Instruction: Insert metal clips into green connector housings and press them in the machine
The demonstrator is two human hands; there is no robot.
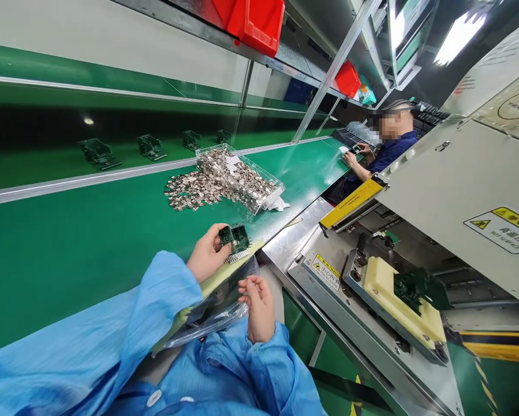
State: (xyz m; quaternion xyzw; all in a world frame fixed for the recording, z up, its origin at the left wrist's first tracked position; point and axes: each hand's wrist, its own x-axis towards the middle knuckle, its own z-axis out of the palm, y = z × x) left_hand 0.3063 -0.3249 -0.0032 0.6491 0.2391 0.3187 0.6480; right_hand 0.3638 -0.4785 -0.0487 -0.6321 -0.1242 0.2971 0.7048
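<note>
My left hand (208, 254) grips a small dark green plastic part (237, 237) with open compartments and a row of pale metal strips (237, 257) along its lower side. It is held just above the near edge of the green work surface. Lower and to the right is my right hand (260, 306), apart from the part. Its thumb and fingertips are pinched together; whatever may be between them is too small to make out. Beneath both hands lies a clear plastic bag (224, 312) by the table edge, partly hidden by my sleeves.
A clear box (276, 190) of small metal pieces stands ahead, with a loose pile (190, 190) beside it. Several green parts (150, 147) sit on the strip behind. At right, a machine (458, 190) has a cream fixture (384, 283). A co-worker (393, 144) sits farther along.
</note>
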